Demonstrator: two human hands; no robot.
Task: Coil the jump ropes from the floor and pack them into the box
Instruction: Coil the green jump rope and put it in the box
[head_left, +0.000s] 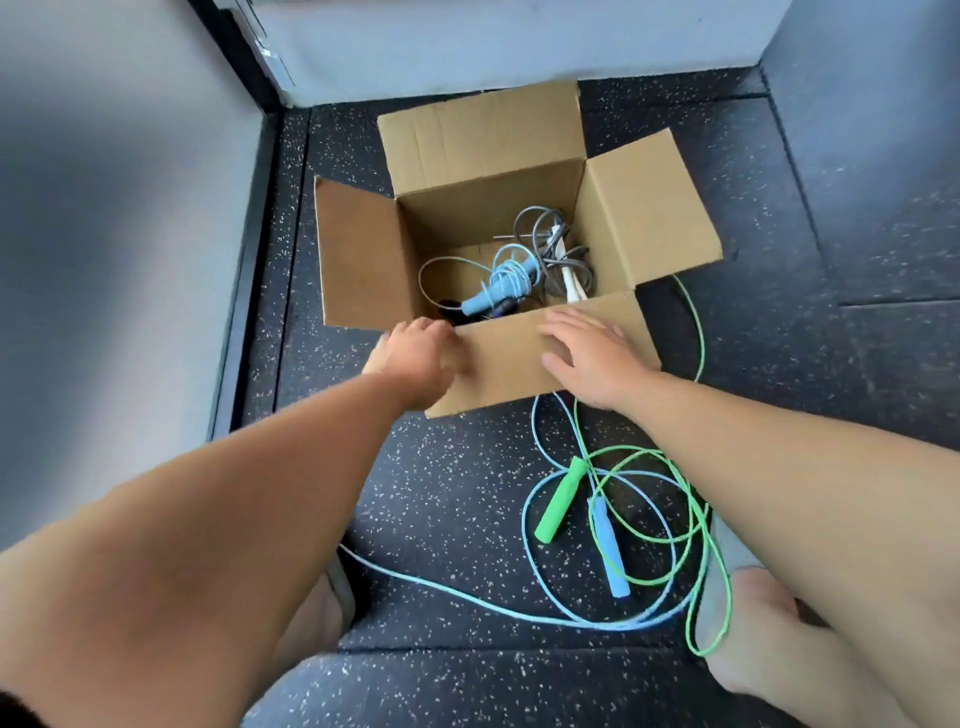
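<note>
An open cardboard box (649, 208) stands on the dark speckled floor with its flaps spread. Inside lie a coiled light-blue jump rope (506, 283), a grey rope (545, 228) and a white handle (571, 283). My left hand (421, 358) is at the left corner of the near flap, fingers curled over its edge. My right hand (592, 358) rests flat on that near flap, fingers spread. On the floor in front of the box lie a loose green jump rope (558, 501) and a loose light-blue jump rope (610, 545), their cords tangled together.
White walls close in on the left and behind the box, and a grey wall on the right. The loose green cord runs round the right side of the box. My bare feet (753, 623) are at the bottom, beside the cords.
</note>
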